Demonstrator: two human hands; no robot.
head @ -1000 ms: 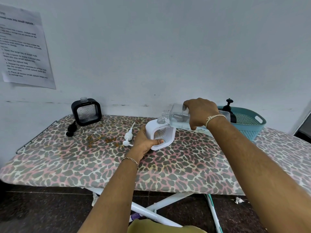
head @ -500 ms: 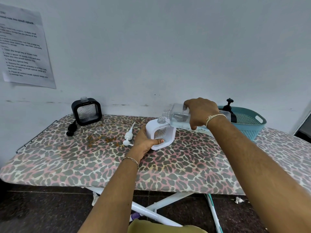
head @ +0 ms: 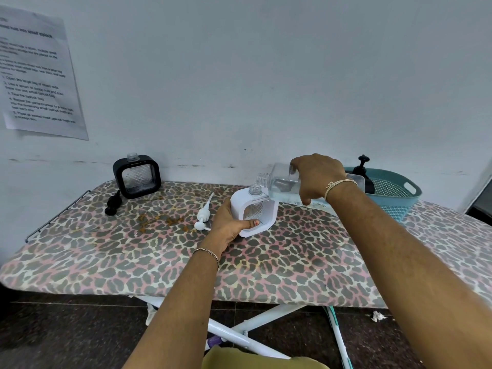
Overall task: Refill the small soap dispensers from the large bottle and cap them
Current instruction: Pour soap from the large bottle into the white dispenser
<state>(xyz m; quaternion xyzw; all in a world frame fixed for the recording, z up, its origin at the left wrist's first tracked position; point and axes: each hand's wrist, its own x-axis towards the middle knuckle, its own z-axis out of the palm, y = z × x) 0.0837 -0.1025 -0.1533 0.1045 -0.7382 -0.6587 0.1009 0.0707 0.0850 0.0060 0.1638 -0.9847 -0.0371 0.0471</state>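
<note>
bench (head: 159, 262): leopard-print cover, across the lower middle of the frame.
basket (head: 399, 201): teal, at the right edge.
large bottle (head: 282, 186): clear, tipped on its side at centre right, neck just above the white dispenser (head: 255, 211); any stream is too faint to tell.
right grip (head: 316, 177): clasps the large bottle from above.
black dispenser (head: 137, 175): uncapped, upper left, by the wall.
white dispenser: upright at centre, neck uncapped.
left grip (head: 229, 225): wraps the white dispenser's left side, thumb across its front.
white pump (head: 204, 213): lies just left of that hand.
</note>
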